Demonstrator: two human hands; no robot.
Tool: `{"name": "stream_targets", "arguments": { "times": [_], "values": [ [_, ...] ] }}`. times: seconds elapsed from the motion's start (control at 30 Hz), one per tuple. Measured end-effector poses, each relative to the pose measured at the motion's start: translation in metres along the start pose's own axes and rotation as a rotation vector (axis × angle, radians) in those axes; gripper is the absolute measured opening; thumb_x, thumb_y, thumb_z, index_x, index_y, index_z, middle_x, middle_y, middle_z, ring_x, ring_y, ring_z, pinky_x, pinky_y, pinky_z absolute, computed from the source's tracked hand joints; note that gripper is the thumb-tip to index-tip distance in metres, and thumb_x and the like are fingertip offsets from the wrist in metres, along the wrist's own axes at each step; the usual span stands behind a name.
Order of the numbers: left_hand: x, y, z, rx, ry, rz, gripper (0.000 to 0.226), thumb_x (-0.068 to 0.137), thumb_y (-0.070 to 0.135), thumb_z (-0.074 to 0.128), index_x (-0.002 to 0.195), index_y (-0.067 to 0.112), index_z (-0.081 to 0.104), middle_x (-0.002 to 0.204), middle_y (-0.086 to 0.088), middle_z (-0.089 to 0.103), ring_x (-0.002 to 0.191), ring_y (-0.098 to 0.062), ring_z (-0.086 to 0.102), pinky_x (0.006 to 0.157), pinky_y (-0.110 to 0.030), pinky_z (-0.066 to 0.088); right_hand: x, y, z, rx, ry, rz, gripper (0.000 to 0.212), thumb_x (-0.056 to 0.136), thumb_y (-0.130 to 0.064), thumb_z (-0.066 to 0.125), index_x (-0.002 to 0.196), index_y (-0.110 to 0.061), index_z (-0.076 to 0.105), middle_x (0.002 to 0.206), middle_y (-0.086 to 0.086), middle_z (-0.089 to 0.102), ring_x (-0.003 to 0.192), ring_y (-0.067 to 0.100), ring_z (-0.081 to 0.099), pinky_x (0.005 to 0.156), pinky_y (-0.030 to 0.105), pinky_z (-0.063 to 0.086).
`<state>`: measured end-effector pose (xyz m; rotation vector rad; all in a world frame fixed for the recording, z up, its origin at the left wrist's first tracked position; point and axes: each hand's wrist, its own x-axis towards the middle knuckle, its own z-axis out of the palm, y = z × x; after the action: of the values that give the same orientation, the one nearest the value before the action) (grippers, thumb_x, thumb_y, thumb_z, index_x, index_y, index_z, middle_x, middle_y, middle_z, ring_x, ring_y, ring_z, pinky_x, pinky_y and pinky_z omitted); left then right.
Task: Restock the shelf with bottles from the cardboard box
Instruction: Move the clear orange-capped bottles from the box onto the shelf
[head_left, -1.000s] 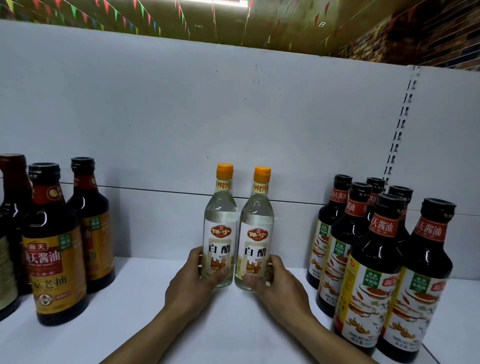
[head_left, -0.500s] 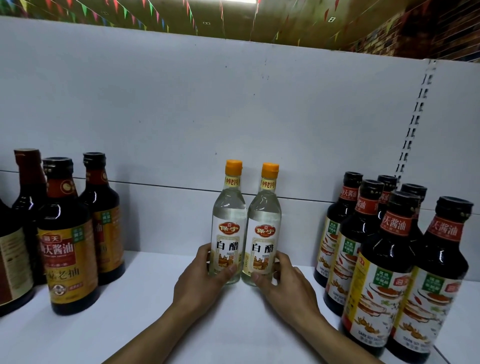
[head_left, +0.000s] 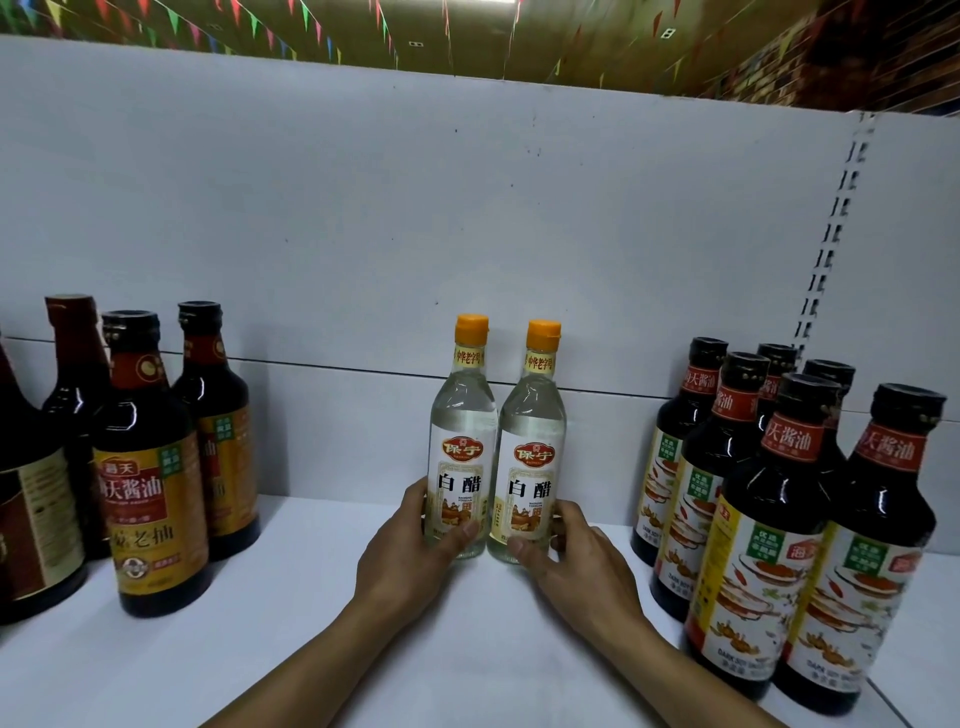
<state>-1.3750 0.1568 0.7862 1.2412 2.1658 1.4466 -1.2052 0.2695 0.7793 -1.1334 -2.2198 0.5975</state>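
Note:
Two clear white vinegar bottles with orange caps stand upright side by side on the white shelf (head_left: 291, 644), close to the back panel. My left hand (head_left: 410, 551) wraps the base of the left vinegar bottle (head_left: 462, 441). My right hand (head_left: 576, 561) grips the base of the right vinegar bottle (head_left: 535, 447). The two bottles touch each other. The cardboard box is out of view.
Several dark soy sauce bottles with red and white labels (head_left: 769, 499) crowd the right side of the shelf. More dark bottles with gold labels (head_left: 145, 467) stand at the left. A slotted upright (head_left: 831, 228) runs up the white back panel (head_left: 415, 208).
Both hands stay on the two bottles, which have hardly shifted on the shelf. The view has drifted a little, so the bottle groups sit slightly further right in frame.

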Motion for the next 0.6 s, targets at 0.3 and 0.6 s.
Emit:
{"name": "stream_targets", "arguments": {
  "times": [0.3,0.6],
  "values": [
    [0.0005,0.0013,0.0006,-0.062,0.009,-0.002,0.060,0.085,0.049,0.078,0.134,0.046,0.044,0.117,0.026,0.065,0.108,-0.003,0.065,0.101,-0.041,0.054,-0.0003,0.0002,0.0011,-0.019,0.010,-0.011,0.057,0.087,-0.066,0.062,0.135,-0.039,0.045,0.130,-0.015,0.067,0.119,0.013,0.062,0.092,0.038,0.054],
    [0.0016,0.0044,0.0021,-0.032,0.136,0.004,0.082,0.079,0.047,0.083,0.147,0.026,0.040,0.131,-0.001,0.050,0.108,-0.014,0.060,0.097,-0.041,0.054,0.0001,-0.0008,0.0000,0.053,0.031,-0.007,0.062,0.083,-0.068,0.066,0.129,-0.034,0.044,0.129,-0.014,0.057,0.114,0.014,0.062,0.091,0.040,0.055]
  ]
}}
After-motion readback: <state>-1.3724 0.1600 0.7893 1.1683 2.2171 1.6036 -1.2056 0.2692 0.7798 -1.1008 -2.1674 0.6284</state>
